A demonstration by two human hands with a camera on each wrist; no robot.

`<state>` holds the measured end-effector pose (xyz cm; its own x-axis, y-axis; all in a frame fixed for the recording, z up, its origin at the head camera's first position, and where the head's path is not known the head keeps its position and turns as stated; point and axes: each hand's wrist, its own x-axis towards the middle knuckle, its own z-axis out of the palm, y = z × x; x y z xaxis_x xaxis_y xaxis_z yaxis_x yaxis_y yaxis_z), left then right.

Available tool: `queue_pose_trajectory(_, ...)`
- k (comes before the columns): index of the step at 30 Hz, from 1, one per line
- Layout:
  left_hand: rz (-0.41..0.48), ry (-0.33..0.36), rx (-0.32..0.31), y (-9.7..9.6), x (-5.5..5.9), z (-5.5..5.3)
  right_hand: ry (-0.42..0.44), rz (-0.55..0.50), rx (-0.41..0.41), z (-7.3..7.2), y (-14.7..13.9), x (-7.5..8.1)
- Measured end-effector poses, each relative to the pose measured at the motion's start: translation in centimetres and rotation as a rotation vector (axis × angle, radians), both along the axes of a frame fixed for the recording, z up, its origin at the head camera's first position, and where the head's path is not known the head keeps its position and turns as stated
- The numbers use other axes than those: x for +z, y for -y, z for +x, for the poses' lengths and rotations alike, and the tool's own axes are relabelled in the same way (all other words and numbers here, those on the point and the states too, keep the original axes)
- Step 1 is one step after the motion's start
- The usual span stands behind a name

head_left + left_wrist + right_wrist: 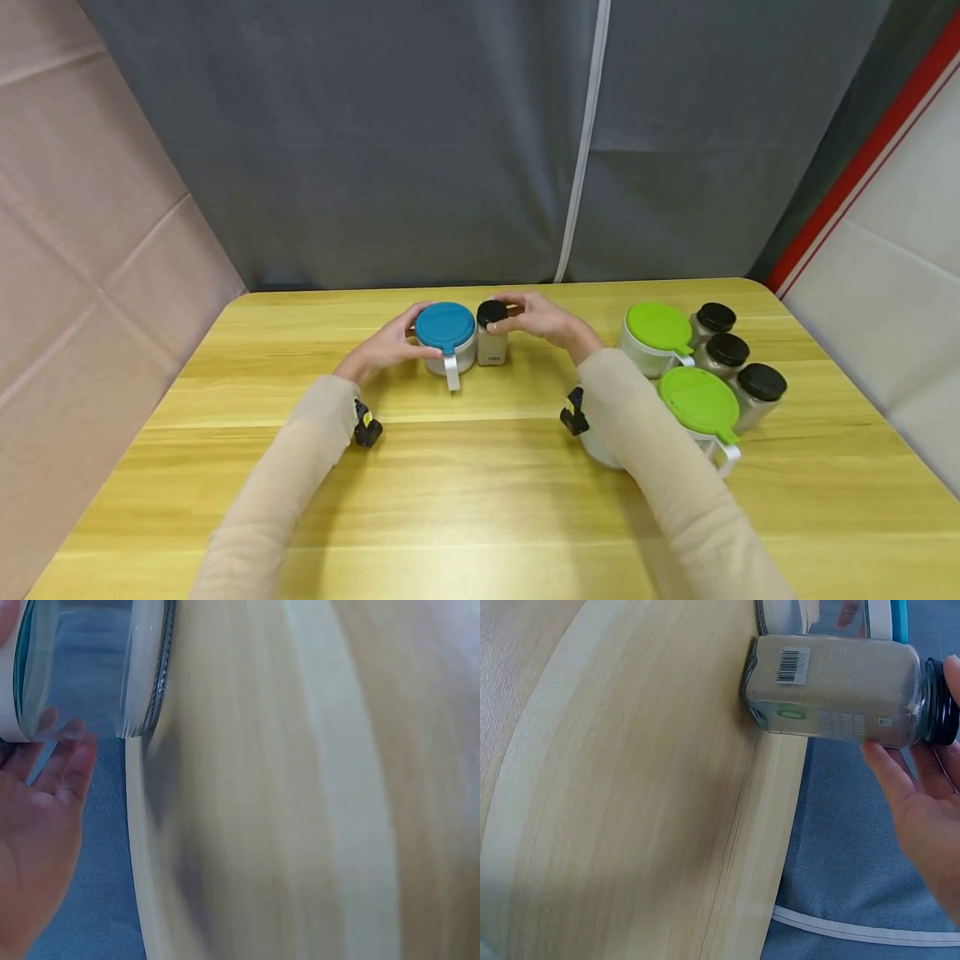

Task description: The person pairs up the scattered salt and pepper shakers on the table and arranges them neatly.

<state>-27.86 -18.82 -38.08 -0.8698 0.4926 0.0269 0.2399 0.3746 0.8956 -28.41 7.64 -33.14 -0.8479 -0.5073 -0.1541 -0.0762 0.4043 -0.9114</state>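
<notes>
The left hand [390, 343] grips the blue-lidded jar [447, 327], thumb on its near side and fingers curved round the far side, slightly spread. The jar is upright near the far edge of the table [450, 500], left of centre, its white handle [452, 373] pointing near. Just to its right is an upright bottle [492, 347]; I cannot tell whether they touch. The right hand [547, 319] pinches this bottle around its black cap [492, 312], between thumb and fingers. Farther right are 2 green-lidded jars [699, 404] and 3 black-capped bottles [757, 392]. A white container [600, 452] is mostly hidden by the right sleeve [652, 442].
</notes>
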Motion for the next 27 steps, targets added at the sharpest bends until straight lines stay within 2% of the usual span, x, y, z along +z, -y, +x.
queue_pose_trajectory(7,0.0,0.023,-0.003,-0.5,2.2,1.4,0.008,-0.01,-0.004,-0.3,0.1,-0.3)
queue_pose_trajectory(11,-0.008,0.021,0.002,-0.7,2.6,1.6,0.015,-0.009,-0.019,-0.5,0.1,-0.4)
queue_pose_trajectory(15,0.007,0.014,-0.004,-0.6,2.3,1.1,0.015,-0.004,-0.032,-0.7,0.2,-0.4)
queue_pose_trajectory(18,0.011,0.008,-0.003,-0.3,1.3,0.3,0.017,-0.007,-0.034,-0.8,0.3,-0.4)
queue_pose_trajectory(22,0.001,-0.007,-0.002,0.1,0.3,-0.7,0.032,-0.018,-0.027,0.3,0.4,1.0)
queue_pose_trajectory(25,-0.004,0.0,-0.001,0.1,0.2,-0.8,0.042,-0.026,-0.023,1.2,0.5,2.1)
queue_pose_trajectory(27,-0.004,0.004,-0.004,0.2,0.2,-0.9,0.046,-0.026,-0.025,1.2,0.6,2.1)
